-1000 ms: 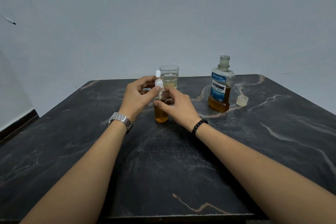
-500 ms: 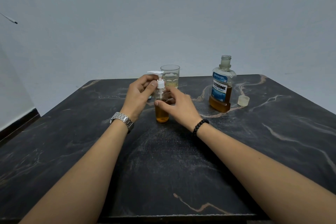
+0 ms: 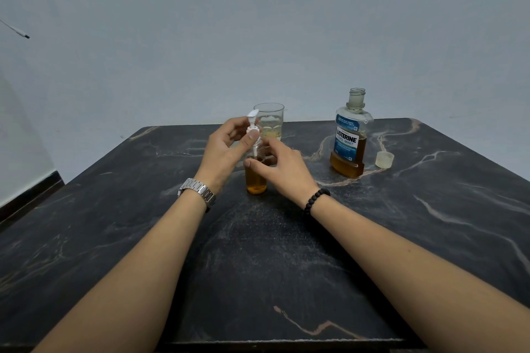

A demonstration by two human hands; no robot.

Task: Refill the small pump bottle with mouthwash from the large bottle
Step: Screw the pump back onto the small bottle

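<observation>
Table (image 3: 286, 252) – dark marble-look top, pale veins, dull sheen. Small pump bottle (image 3: 256, 178) and large bottle (image 3: 348, 152) – clear glossy plastic; pump head (image 3: 253, 117) white plastic. Watch (image 3: 198, 190) – polished metal links. Bracelet (image 3: 315, 199) – matt black beads.

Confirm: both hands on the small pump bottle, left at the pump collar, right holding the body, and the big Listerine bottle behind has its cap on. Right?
One error: the Listerine bottle is uncapped. Its neck is open and the cap sits on the table to its right, per the head view. The rest holds: left hand at the pump collar, right hand on the pump bottle body.
</observation>
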